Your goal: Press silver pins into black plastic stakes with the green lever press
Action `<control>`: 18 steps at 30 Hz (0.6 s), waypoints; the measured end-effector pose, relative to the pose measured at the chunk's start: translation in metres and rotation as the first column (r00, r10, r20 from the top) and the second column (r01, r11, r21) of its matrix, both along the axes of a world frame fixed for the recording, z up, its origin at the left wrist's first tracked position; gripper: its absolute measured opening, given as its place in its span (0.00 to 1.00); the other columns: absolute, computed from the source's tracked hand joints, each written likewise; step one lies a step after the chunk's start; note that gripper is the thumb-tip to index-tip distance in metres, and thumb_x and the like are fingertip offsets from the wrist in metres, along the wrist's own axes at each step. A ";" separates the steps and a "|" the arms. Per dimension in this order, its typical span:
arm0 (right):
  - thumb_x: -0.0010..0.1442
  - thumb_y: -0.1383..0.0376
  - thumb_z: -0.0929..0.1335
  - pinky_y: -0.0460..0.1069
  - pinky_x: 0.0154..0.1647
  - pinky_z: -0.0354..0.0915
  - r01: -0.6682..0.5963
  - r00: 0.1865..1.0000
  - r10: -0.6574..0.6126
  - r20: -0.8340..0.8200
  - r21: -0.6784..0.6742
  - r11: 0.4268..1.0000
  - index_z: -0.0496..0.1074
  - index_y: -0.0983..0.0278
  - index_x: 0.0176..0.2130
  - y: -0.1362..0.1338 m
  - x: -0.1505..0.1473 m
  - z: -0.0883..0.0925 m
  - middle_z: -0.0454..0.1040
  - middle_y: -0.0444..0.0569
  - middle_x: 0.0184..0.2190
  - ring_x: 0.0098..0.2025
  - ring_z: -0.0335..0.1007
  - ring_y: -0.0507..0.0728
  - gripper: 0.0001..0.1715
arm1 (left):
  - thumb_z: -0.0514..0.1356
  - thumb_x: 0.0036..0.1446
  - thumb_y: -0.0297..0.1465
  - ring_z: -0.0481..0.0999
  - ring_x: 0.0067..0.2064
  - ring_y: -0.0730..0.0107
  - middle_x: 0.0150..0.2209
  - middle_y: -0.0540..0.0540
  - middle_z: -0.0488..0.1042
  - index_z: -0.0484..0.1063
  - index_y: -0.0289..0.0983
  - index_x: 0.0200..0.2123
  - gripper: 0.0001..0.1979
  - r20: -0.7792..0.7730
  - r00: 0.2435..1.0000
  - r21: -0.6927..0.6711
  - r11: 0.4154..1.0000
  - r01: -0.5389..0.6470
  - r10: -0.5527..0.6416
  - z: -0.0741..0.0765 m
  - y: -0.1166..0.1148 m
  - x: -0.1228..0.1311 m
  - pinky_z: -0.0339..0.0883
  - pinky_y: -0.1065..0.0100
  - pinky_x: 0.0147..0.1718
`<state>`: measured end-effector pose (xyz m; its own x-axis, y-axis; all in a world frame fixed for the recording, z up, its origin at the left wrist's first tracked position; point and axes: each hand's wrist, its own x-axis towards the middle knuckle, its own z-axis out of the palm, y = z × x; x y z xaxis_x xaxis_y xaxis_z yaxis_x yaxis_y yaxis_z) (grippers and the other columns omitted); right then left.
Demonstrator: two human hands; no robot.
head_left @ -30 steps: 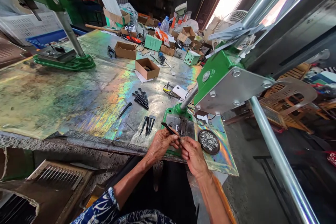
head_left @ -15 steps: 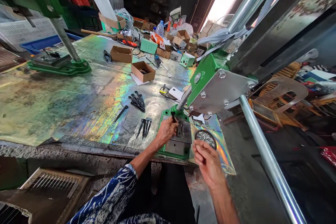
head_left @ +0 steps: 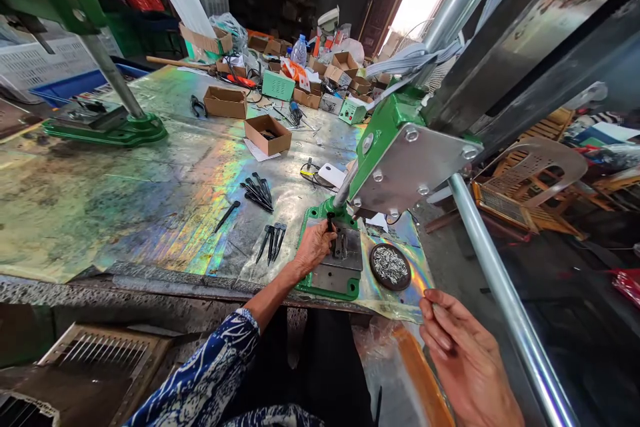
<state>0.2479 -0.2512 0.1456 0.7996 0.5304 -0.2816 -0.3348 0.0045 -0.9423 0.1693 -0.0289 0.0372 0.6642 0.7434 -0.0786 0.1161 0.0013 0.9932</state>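
Note:
My left hand (head_left: 313,247) pinches a small black pointed part (head_left: 330,221) and holds it upright on the grey metal block (head_left: 345,260) of the green hand press (head_left: 390,153). My right hand (head_left: 463,357) hovers low at the right, off the table edge, with fingers loosely spread and nothing in them, close to the press's long steel lever (head_left: 505,300). A round black dish of small shiny metal pieces (head_left: 391,267) sits just right of the press base.
Loose black pointed parts lie in a small group (head_left: 271,240), a fan-shaped pile (head_left: 257,192) and a single one (head_left: 227,215) on the iridescent tabletop (head_left: 150,200). Open cardboard boxes (head_left: 267,134), a second green press (head_left: 107,127) and clutter stand farther back. Chairs stand at right.
My right hand let go of the black part and drew back down to the right toward the lever. My left hand carried the part up onto the press block.

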 end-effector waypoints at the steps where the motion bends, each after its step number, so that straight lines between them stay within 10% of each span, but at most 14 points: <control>1: 0.33 0.60 0.79 0.39 0.16 0.52 0.002 1.000 -0.002 -0.006 0.000 1.000 0.78 0.63 0.30 0.000 0.000 0.000 0.66 0.49 0.25 0.18 0.48 0.42 0.21 | 0.53 0.49 0.28 0.64 0.19 0.73 0.19 0.52 0.62 0.63 0.38 0.28 0.01 -0.008 1.000 0.012 1.000 0.008 -0.008 -0.001 0.001 0.000 0.60 0.71 0.20; 18: 0.39 0.57 0.77 0.39 0.09 0.46 -0.044 0.999 0.043 -0.017 -0.092 0.995 0.76 0.64 0.28 -0.014 0.021 0.033 0.63 0.46 0.21 0.13 0.43 0.41 0.16 | 0.51 0.58 0.25 0.71 0.39 0.66 0.36 0.44 0.71 0.67 0.34 0.38 0.07 -0.429 0.899 0.498 0.807 0.319 -0.090 0.013 0.003 0.001 0.62 0.69 0.39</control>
